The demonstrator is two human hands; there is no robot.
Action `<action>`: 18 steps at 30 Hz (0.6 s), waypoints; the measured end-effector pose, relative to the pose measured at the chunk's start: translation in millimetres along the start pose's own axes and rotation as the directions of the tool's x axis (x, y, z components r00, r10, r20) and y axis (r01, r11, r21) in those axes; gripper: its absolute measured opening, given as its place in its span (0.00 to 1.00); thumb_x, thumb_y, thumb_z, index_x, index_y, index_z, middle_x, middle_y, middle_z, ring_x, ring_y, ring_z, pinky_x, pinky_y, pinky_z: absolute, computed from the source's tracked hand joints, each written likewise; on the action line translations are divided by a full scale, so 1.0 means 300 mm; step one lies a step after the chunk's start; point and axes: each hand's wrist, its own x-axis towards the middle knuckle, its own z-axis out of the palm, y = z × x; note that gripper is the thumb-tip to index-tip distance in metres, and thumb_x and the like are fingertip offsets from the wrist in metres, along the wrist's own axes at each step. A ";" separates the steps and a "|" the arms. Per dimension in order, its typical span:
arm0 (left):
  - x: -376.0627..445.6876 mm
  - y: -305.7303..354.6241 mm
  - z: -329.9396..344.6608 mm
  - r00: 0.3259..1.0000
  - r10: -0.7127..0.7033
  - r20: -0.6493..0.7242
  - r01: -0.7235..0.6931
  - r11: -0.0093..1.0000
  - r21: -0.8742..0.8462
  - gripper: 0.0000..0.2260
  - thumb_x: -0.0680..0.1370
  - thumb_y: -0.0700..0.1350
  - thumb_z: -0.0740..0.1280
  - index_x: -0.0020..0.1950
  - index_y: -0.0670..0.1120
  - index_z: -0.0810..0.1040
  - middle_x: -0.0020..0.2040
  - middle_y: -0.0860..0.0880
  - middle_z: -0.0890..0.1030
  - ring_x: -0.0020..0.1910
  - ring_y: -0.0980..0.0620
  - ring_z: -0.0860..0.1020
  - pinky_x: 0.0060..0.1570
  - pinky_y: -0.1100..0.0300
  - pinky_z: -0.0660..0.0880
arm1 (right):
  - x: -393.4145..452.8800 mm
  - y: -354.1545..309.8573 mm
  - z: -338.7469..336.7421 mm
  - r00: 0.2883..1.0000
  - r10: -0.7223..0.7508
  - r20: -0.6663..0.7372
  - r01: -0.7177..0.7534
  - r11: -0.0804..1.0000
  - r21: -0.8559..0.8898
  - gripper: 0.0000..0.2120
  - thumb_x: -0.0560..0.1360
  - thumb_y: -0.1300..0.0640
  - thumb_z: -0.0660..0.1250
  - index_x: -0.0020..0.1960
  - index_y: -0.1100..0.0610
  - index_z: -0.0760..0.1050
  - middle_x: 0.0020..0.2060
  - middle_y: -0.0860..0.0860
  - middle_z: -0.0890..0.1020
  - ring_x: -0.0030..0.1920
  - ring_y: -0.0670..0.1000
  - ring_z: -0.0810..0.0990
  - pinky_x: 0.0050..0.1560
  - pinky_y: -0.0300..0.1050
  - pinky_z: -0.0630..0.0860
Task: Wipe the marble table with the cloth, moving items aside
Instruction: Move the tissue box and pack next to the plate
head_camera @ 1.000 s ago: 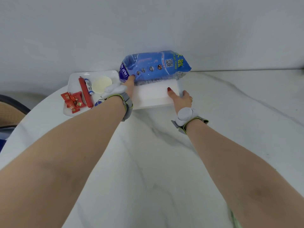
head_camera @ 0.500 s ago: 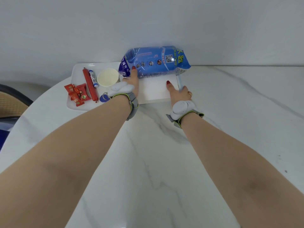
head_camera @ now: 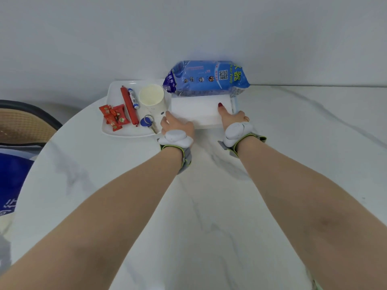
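White and folded flat, the rectangular cloth (head_camera: 196,110) lies just above centre frame, its long axis running left to right across the picture, and both hands sit on its near corners. At the lower left corner, the left hand (head_camera: 177,126) has its fingers bent over the edge where the cloth meets the tray; whether they pinch the fabric or merely rest there cannot be told. On the lower right corner, the right hand (head_camera: 232,117) lies with its red-nailed thumb pressed flat on top and its other fingers tucked along the right edge, apparently gripping. Each hand is equally near, so the coming wipe looks to be a two-handed pull down the frame, toward the person. Directly above the cloth, touching its far edge, stands a bulky blue plastic package (head_camera: 207,78), against the wall. Left of the cloth, just beside it, a white rectangular tray (head_camera: 117,130) holds a cream paper cup (head_camera: 151,98), a long red sausage stick (head_camera: 129,106), a small blue-and-white tube (head_camera: 133,98), red wrapped sweets (head_camera: 114,117) and a blue key fob (head_camera: 146,122). White grey-veined marble table (head_camera: 209,206) fills the lower frame under both forearms. A pale grey wall (head_camera: 188,28) spans the top, and a woven chair back (head_camera: 23,126) shows at the left edge.
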 end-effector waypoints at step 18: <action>0.054 -0.045 -0.032 0.996 0.088 0.017 -0.088 0.996 0.020 0.25 0.71 0.56 0.59 0.68 0.52 0.63 0.66 0.46 0.69 0.61 0.42 0.70 0.63 0.47 0.66 | -0.015 0.011 -0.031 0.999 -0.041 0.030 0.041 0.999 -0.012 0.37 0.77 0.39 0.58 0.77 0.57 0.50 0.75 0.57 0.59 0.74 0.58 0.59 0.71 0.48 0.55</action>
